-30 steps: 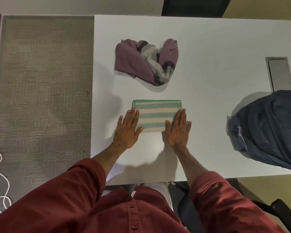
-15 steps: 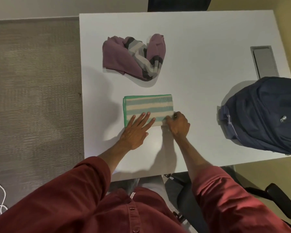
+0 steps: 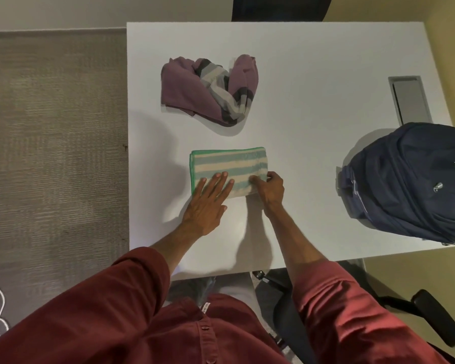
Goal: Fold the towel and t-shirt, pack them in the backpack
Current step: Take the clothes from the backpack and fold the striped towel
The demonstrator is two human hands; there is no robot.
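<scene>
Towel: striped towel (image 3: 229, 170) lay folded in a rectangle on the table (image 3: 313, 74), centre, nearer the front edge.
L hand (image 3: 208, 203): fingers straight, flat on towel's near-left part, pinning it; gripped nothing.
R hand (image 3: 269, 189): fingers curled, pinching towel's near-right corner.
Step (judged): another fold or a lift for packing; couldn't tell which.
Doing it well: keep L palm down so layers don't slip, carry R corner over square w/ the green border, smooth the crease.
T-shirt (image 3: 208, 88): crumpled heap farther back, apart from towel, unfolded.
Backpack (image 3: 410, 179): at table's right edge, well apart; looked zipped, contents not visible.
</scene>
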